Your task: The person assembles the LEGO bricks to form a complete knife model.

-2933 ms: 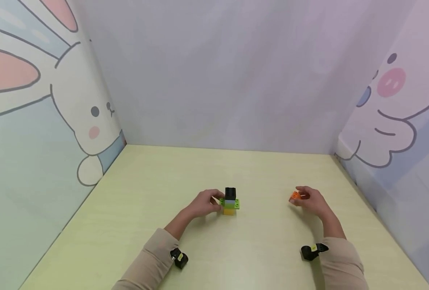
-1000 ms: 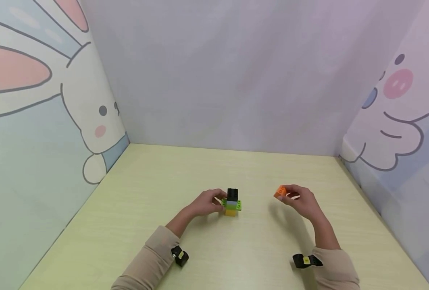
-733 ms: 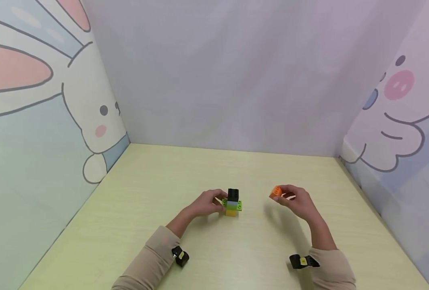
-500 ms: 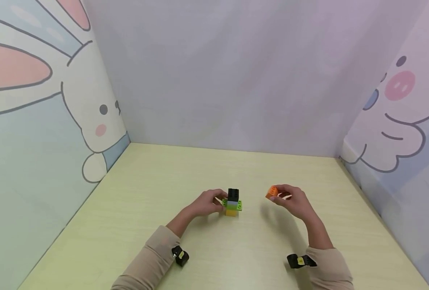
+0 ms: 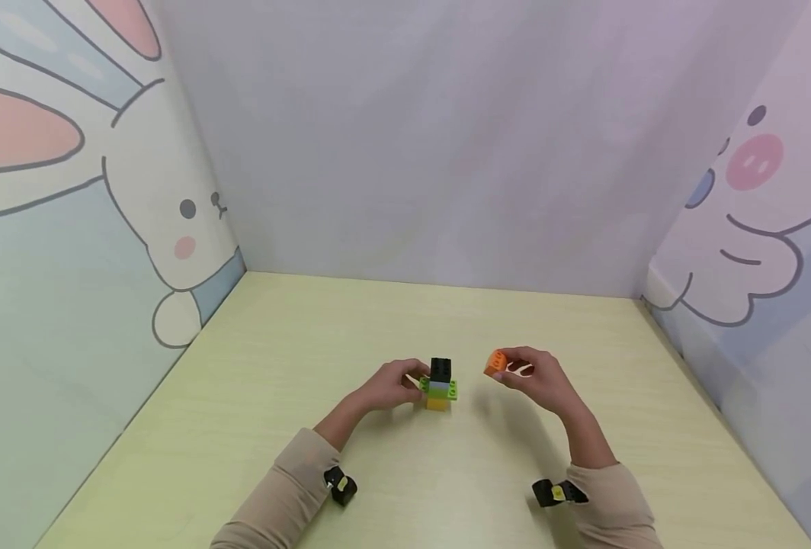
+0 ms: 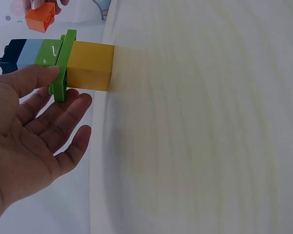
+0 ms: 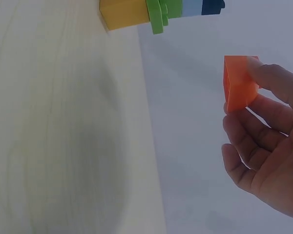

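A small tower of toy building bricks (image 5: 438, 387) stands upright on the table. From the bottom up it has a yellow brick (image 6: 90, 66), a wider green plate (image 6: 63, 63), a green brick, a light blue brick and a black brick (image 5: 440, 370) on top. My left hand (image 5: 388, 386) pinches the green plate's left end between thumb and fingers. To the right of the tower, my right hand (image 5: 539, 377) pinches an orange brick (image 5: 495, 363) above the table. In the right wrist view the orange brick (image 7: 240, 82) shows a slanted side and lies between thumb and fingertips.
The pale yellow table (image 5: 351, 320) ends at a grey back wall (image 5: 433, 152). Side walls with a cartoon rabbit (image 5: 165, 183) and a cartoon pig (image 5: 748, 198) close in left and right. Each sleeve carries a small black wrist camera.
My right hand has lifted the orange brick off the table and carried it leftward, closer to the tower. The left hand keeps its pinch on the tower, which stays put.
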`<move>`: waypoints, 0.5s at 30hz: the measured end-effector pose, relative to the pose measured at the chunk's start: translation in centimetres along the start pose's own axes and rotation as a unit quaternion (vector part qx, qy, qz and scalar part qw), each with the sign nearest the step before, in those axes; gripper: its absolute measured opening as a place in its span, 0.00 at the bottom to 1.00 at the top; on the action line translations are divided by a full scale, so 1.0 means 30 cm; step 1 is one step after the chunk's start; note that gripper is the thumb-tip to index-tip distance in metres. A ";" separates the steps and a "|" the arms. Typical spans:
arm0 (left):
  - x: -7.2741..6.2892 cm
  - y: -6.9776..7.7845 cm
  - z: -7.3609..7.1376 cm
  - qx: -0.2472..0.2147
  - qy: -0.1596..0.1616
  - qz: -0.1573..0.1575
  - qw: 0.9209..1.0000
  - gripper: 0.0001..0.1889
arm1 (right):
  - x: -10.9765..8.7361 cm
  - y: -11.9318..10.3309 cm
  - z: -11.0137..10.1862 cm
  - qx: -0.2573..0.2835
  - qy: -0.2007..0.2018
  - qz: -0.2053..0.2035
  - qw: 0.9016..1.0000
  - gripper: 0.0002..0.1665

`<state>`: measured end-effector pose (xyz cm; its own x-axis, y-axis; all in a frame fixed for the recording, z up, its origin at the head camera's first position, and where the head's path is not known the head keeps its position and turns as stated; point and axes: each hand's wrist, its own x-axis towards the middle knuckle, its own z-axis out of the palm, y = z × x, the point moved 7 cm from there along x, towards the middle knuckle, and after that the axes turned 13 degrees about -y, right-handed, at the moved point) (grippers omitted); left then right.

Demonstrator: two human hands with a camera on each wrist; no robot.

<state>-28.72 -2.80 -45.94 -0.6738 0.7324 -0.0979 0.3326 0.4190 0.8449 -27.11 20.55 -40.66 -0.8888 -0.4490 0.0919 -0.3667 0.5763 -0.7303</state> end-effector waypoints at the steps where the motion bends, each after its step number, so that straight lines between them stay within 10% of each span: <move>1: 0.001 -0.001 0.000 0.001 0.000 0.000 1.000 0.20 | 0.003 -0.004 0.003 0.003 0.000 -0.002 1.000 0.23; 15: 0.001 0.002 -0.001 -0.005 0.006 -0.004 1.000 0.20 | 0.054 -0.073 0.061 0.044 0.004 -0.036 0.998 0.26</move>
<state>-28.73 -2.78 -45.89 -0.6846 0.7222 -0.0988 0.3199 0.4195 0.8495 -27.24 17.30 -40.15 -0.8628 -0.4823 0.1515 -0.4051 0.4804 -0.7779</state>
